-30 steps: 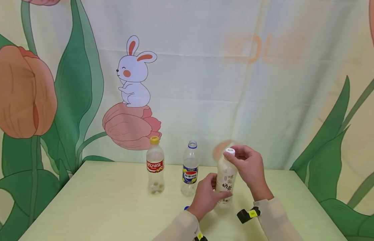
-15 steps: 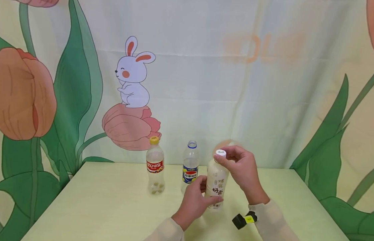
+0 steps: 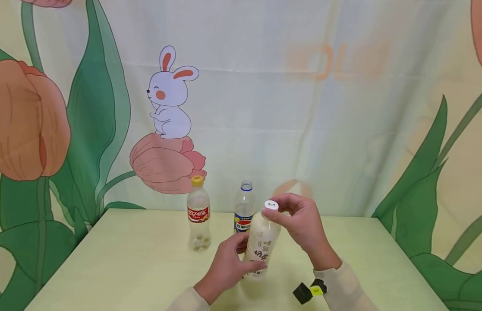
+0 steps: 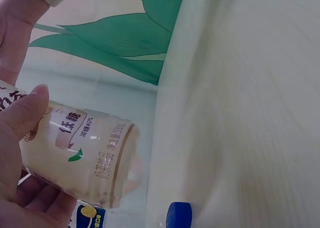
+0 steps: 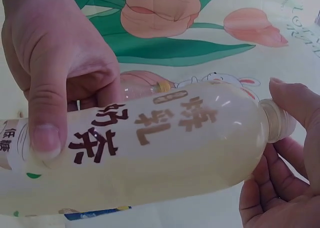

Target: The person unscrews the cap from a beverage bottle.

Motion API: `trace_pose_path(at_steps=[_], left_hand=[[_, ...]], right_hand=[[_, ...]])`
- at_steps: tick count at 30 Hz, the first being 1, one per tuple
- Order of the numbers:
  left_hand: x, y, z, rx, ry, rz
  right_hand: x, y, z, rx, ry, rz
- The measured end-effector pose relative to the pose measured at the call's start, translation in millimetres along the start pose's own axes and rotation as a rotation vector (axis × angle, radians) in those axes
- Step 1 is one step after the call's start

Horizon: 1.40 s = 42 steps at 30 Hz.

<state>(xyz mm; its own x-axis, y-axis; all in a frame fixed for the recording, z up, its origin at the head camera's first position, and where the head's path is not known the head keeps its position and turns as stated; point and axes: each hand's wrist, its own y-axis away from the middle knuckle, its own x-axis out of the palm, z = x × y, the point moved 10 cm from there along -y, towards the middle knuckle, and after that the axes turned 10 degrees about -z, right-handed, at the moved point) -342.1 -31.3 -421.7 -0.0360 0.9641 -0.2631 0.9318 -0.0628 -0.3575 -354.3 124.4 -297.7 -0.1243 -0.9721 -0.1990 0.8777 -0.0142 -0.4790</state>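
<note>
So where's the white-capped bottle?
In the head view, the white-capped bottle is just right of centre, held by the left hand and right hand, partly hiding the blue-labelled bottle.

left hand (image 4: 10, 150) grips pale bottle (image 4: 87, 155) — blue cap (image 4: 179, 216) on table (image 4: 245, 113)

Bottle (image 3: 257, 246) in your grip: creamy off-white, dark brown and tan characters, small green leaf mark. Screw cap (image 3: 271, 205) at your right fingertips: white, green print. Soda bottle (image 3: 245, 203) just behind your grip: clear, blue neck ring, blue label with red, white, yellow. Cola bottle (image 3: 198, 214) left of your grip: clear, yellow top, red label, white characters. Loose cap (image 4: 179, 215) past your bottle's base: solid blue. Your sleeves (image 3: 343, 287): plain beige. Table (image 3: 128, 259) under your grip: pale yellow-green. Backdrop (image 3: 244, 108) beyond: pale, orange-pink tulips, green leaves, white rabbit.
</note>
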Motion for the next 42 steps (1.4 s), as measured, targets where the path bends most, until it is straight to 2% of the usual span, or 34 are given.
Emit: trace_pose_path(at_steps=[16, 29, 37, 42], left_hand=[[-23.8, 11.9, 3.7, 0.032, 0.014, -0.069], [-31.2, 15.8, 8.3, 0.054, 0.003, -0.079], [-37.8, 17.2, 3.7, 0.1, -0.012, -0.126], [-37.8, 16.6, 0.0, 0.112, -0.004, -0.11]], right_hand=[[28.0, 8.2, 24.0, -0.08, -0.072, 0.049], [43.4, 10.2, 24.7, -0.113, -0.124, 0.088], [48.1, 9.0, 29.1, -0.145, -0.092, 0.132], [50.7, 7.1, 31.8, -0.161, -0.11, 0.168]])
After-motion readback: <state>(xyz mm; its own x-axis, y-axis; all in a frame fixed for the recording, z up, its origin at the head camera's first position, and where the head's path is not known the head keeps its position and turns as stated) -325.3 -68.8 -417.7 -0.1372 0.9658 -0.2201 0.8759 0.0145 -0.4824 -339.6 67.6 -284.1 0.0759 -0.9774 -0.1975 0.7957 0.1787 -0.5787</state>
